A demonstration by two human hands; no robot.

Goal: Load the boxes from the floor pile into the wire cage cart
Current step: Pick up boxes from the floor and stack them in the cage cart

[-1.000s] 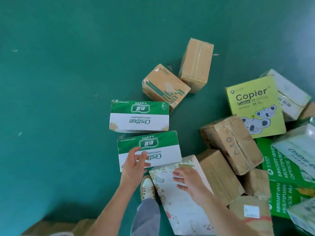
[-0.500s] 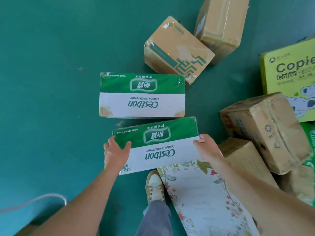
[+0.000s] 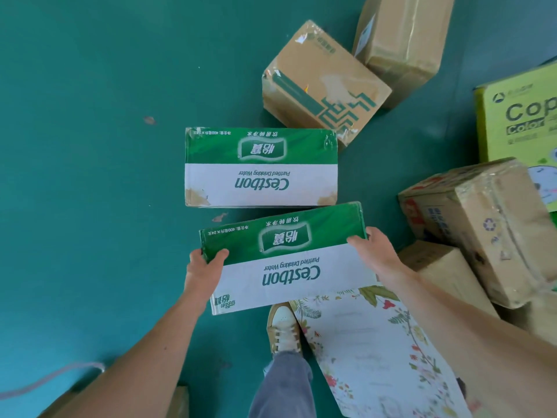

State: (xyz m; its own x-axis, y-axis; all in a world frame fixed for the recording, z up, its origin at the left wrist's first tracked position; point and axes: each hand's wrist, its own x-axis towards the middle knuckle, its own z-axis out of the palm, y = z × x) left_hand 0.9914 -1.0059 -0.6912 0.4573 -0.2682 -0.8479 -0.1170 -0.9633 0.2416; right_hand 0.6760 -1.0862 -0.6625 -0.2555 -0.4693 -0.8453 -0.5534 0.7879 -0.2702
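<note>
The near Cestbon box [image 3: 286,257] — glossy green-and-white cardboard, rectangular — sits tilted just in front of a matching second Cestbon box [image 3: 261,167] on the teal floor [image 3: 90,116]. Its underside is hidden. The left hand [image 3: 202,271] clamps the left end, the right hand [image 3: 372,251] the right end — fingers curled around the edges, arms outstretched.

Both forearms extended forward and down, bare. Left hand [image 3: 202,268] clamped on the left end of the near water carton [image 3: 289,257], thumb on top. Right hand [image 3: 372,251] pressed flat against its right end, fingers hooked over the edge.
</note>
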